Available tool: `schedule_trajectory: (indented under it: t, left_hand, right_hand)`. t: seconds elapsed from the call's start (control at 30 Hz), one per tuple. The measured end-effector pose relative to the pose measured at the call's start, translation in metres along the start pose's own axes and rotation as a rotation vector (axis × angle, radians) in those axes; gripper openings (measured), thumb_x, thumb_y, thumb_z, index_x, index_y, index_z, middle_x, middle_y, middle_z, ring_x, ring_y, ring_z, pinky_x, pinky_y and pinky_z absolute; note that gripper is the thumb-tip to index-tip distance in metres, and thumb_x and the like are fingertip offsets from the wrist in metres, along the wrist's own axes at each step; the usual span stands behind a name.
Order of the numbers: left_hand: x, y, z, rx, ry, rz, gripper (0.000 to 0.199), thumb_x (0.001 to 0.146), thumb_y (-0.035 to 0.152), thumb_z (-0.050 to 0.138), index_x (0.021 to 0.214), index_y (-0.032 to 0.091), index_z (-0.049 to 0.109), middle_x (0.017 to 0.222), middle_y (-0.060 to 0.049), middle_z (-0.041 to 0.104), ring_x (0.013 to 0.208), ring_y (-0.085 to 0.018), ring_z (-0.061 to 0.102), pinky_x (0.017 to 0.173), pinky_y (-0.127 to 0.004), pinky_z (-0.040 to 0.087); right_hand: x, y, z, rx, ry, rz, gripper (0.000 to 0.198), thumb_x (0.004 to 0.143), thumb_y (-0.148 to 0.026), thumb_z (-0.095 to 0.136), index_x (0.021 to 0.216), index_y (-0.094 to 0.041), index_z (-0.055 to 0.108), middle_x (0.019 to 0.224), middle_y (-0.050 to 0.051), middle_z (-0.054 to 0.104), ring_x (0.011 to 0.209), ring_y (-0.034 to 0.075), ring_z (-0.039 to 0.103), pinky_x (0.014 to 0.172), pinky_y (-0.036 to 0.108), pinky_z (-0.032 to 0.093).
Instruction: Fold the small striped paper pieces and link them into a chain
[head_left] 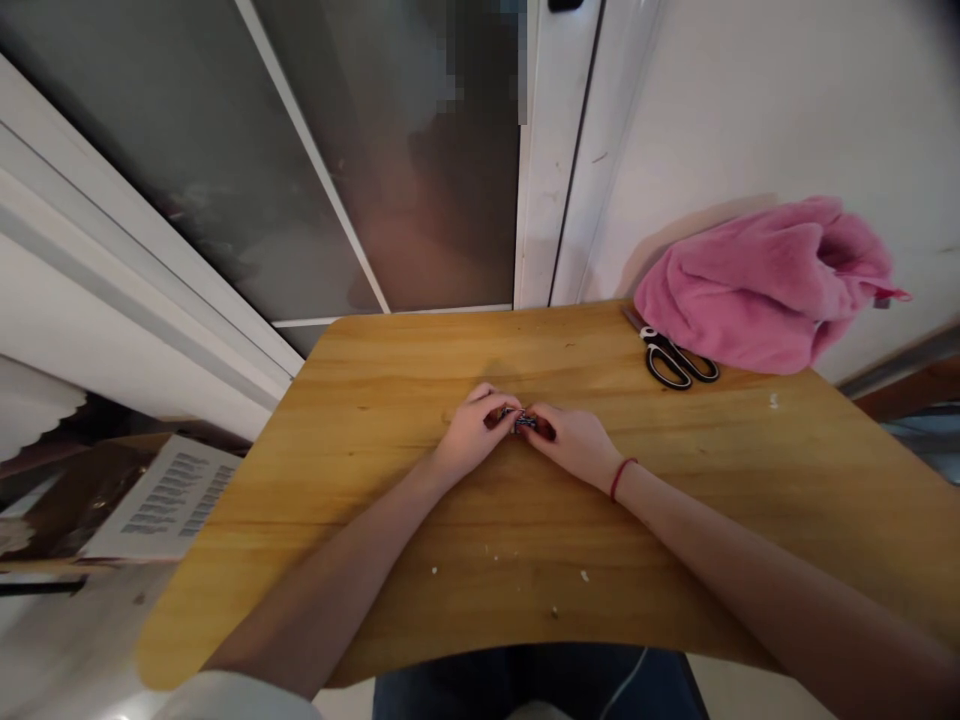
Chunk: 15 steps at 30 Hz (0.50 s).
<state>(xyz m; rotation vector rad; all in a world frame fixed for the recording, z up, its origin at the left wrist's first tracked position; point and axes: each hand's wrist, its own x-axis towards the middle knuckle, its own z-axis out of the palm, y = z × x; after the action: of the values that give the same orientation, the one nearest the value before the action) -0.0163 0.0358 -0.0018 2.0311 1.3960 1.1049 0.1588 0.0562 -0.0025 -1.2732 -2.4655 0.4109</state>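
Note:
Both hands meet above the middle of the wooden table (390, 400), pinching one small dark piece with blue and white patterning (525, 421). My left hand (474, 428) closes thumb and fingers on its left end. My right hand (574, 440), with a red cord at the wrist, grips its right end. The fingers cover most of the piece, so its exact kind cannot be made out.
Black-and-white-handled scissors (679, 362) lie at the far right, blades partly under a pink plush cloth (765, 285). White scraps (585, 576) dot the tabletop. A glass-panelled door (420, 180) borders the far edge. An open cardboard box (161, 500) stands left.

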Motion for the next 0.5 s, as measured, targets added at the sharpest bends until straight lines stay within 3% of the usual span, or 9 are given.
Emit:
schedule_trajectory:
  t: [0.27,0.43,0.5]
  left_hand:
    - [-0.002,-0.001,-0.009,-0.117,0.002,-0.089,0.011,0.081,0.026,0.054,0.083,0.02,0.062,0.08,-0.001,0.057,0.075,-0.011,0.055,0.07,-0.023,0.045]
    - [-0.002,-0.005,-0.013,-0.061,-0.004,-0.082,0.011,0.081,0.028,0.055,0.081,0.021,0.063,0.077,0.0,0.058,0.071,-0.011,0.053,0.065,-0.023,0.043]
    - [-0.002,-0.006,-0.014,-0.053,-0.005,-0.075,0.011,0.08,0.028,0.055,0.081,0.021,0.063,0.075,0.0,0.058,0.07,-0.011,0.053,0.064,-0.023,0.043]
  right_hand:
    - [-0.001,0.002,-0.001,0.049,0.033,-0.003,0.017,0.084,-0.034,0.047,0.088,-0.021,0.058,0.07,-0.001,0.061,0.056,0.01,0.051,0.05,0.021,0.026]
    - [-0.001,0.003,0.001,0.028,0.042,-0.006,0.019,0.085,-0.036,0.046,0.085,-0.02,0.058,0.07,-0.001,0.061,0.055,0.01,0.051,0.049,0.021,0.025]
    - [-0.002,0.004,0.002,0.031,0.05,-0.001,0.021,0.085,-0.037,0.046,0.094,-0.021,0.057,0.071,-0.001,0.062,0.056,0.01,0.053,0.049,0.021,0.027]
